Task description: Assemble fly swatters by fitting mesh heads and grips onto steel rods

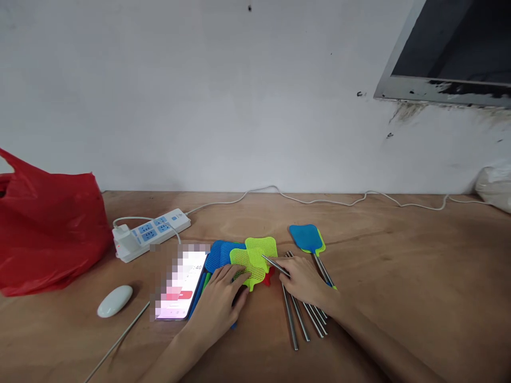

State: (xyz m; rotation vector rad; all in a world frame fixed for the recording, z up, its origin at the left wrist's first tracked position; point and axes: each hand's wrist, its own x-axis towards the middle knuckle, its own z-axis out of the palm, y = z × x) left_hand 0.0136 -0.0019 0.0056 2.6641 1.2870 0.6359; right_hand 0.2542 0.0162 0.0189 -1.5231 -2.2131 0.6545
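Note:
Yellow-green fly swatter heads (261, 250) overlap blue mesh swatter heads (223, 255) on the wooden table, with a bit of red showing beneath. My left hand (223, 290) lies over the near side of this pile, fingers stretched and thumb apart, its fingertips at a yellow-green head. In my right hand (301, 276) a thin metal tube (275, 264) is gripped, its tip pointing left over the yellow-green heads. Several more metal tubes (291, 319) lie under and in front of that hand. Beyond it rest swatters with metal handles, a blue head (305, 236) on top.
Left of the pile lie a lit phone (181, 284), a white computer mouse (115, 301) and a power strip (151, 234). A red plastic bag (51, 229) stands at far left. A white cable (311, 201) runs along the wall.

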